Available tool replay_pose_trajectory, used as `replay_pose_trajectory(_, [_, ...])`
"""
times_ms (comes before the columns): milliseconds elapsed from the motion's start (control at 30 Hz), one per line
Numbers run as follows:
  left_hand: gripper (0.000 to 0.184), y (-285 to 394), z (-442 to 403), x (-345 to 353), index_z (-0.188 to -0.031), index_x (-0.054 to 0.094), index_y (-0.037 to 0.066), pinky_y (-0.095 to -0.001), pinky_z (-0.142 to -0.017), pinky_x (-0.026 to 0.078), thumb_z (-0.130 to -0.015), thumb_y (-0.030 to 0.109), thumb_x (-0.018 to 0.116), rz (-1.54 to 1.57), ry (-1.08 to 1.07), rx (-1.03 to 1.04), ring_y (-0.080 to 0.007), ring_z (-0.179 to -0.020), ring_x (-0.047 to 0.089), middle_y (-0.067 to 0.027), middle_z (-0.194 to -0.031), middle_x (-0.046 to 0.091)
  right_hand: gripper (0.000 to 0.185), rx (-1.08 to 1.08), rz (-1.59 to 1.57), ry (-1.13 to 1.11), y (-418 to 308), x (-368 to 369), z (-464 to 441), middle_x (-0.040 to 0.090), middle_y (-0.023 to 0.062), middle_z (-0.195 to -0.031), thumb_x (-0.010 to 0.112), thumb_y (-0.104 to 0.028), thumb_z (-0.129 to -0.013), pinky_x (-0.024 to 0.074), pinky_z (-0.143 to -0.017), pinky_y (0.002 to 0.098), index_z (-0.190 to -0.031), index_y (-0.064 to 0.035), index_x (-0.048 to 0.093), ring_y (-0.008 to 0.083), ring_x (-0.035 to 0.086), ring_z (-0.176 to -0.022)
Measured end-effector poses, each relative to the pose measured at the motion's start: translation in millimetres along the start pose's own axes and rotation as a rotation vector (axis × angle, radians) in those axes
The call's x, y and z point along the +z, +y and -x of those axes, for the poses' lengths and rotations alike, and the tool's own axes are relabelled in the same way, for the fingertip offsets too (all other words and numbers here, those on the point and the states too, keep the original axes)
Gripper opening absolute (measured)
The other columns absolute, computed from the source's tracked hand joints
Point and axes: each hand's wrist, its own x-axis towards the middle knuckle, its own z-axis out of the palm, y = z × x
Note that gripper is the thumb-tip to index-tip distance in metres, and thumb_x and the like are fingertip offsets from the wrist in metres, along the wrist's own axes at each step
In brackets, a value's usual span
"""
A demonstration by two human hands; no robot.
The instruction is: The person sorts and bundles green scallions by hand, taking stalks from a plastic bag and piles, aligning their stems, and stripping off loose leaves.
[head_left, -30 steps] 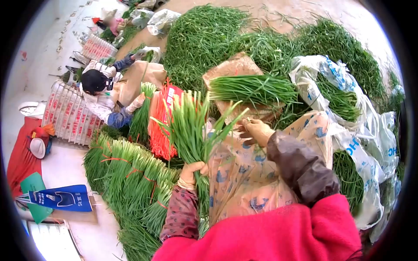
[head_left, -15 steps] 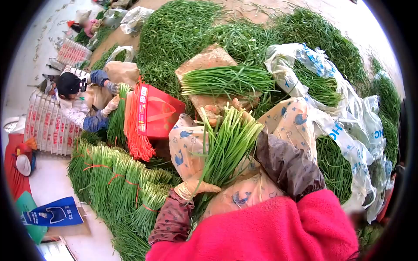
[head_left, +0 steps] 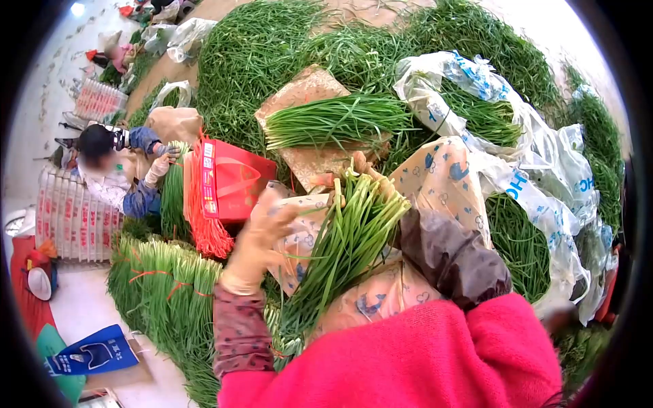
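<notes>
A bunch of green chives (head_left: pixel 357 228) leans across my lap, pale cut ends up and leaves hanging down. My right hand (head_left: pixel 361 164) is closed around the bunch near its cut ends; most of this hand is hidden behind the stems. To the left of the bunch, my gloved left hand (head_left: pixel 260 238) is raised with its fingers apart and blurred, holding nothing that I can see. Close to it stands a red box (head_left: pixel 248 178) with a bundle of orange-red ties (head_left: pixel 209 228) hanging at its side.
Tied chive bundles (head_left: pixel 160 268) stand at the lower left. More chives (head_left: pixel 340 122) lie on a board (head_left: pixel 299 92) ahead, before heaps of loose chives (head_left: pixel 258 54). An opened plastic bag (head_left: pixel 537 177) holds chives at right. A co-worker (head_left: pixel 102 163) handles a bundle at left.
My left hand has let go of the lower leaves and moved up and left toward the red box. The bunch stays in my right hand. The view has shifted slightly.
</notes>
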Motion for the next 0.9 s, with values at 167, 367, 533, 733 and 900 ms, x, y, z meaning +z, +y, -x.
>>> replay_pose_trajectory(167, [0.105,-78,-15,53,-0.146,0.022,0.002,-0.0365,-0.105,0.035,-0.067,0.023,0.086,-0.563,-0.121,-0.078,-0.0221,-0.125,0.043,-0.0142,-0.137,0.046,0.086,-0.097,0.024,0.007,14,29,7,0.066,0.0161,-0.096,0.04,-0.062,-0.092,0.054,-0.071,0.0408,-0.141,0.0071,0.029,0.0314,0.063,-0.083])
replay_pose_trajectory(367, [0.063,-88,-15,76,-0.128,0.05,-0.003,-0.0293,-0.094,0.044,-0.074,0.011,0.08,0.171,-0.264,-0.437,-0.0142,-0.105,0.055,-0.0059,-0.116,0.061,0.065,-0.365,0.325,0.374,-5,67,32,0.055,-0.0039,-0.066,0.044,-0.056,-0.092,0.0312,-0.045,0.0221,-0.127,-0.002,0.052,0.006,0.038,-0.05])
replay_pose_trajectory(533, [0.065,-84,-10,76,-0.13,0.048,-0.003,-0.03,-0.096,0.044,-0.075,0.011,0.079,0.083,-0.249,-0.431,-0.0142,-0.107,0.055,-0.0073,-0.119,0.06,0.039,-0.633,0.594,0.544,-59,81,49,0.039,-0.0106,-0.058,0.042,-0.039,-0.1,0.0182,-0.04,0.0227,-0.11,-0.0054,0.06,0.0032,0.023,-0.042])
replay_pose_trajectory(733, [0.066,-75,-4,85,-0.132,0.046,-0.003,-0.0299,-0.097,0.044,-0.075,0.004,0.078,0.151,-0.129,-0.402,-0.0156,-0.109,0.056,-0.0088,-0.121,0.059,0.032,-0.813,0.98,0.865,-116,98,85,0.053,-0.0048,-0.067,0.045,-0.032,-0.099,0.0316,-0.042,0.023,-0.11,-0.005,0.06,0.0053,0.035,-0.047])
replay_pose_trajectory(900, [0.065,-80,-7,86,-0.132,0.046,-0.003,-0.0297,-0.095,0.045,-0.075,0.003,0.077,0.173,-0.138,-0.457,-0.0154,-0.106,0.057,-0.0088,-0.119,0.06,0.045,0.172,1.593,0.893,-64,123,59,0.065,0.0041,-0.102,0.061,-0.035,-0.088,0.0469,-0.072,0.0251,-0.123,-0.0065,0.059,0.0131,0.059,-0.088])
